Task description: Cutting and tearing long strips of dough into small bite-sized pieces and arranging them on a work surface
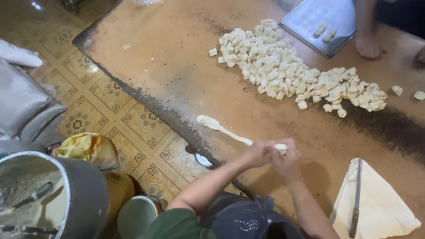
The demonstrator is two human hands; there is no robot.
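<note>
A wide brown table [177, 57] fills the frame, with a long heap of cut dough pieces [287, 71] across its middle. At the table's far edge sits a metal tray [310, 15] holding two pieces, a co-worker's hand [368, 46] resting flat on the table just beside it. At the table's near right corner lies a white cloth [380, 208] with a knife [355, 199] on top. At the table's near edge, the person's left hand [258, 153] and right hand [288, 160] meet, fingers closed around one end of a thin dough rope [221, 128], whose other end trails left over the table edge
</note>
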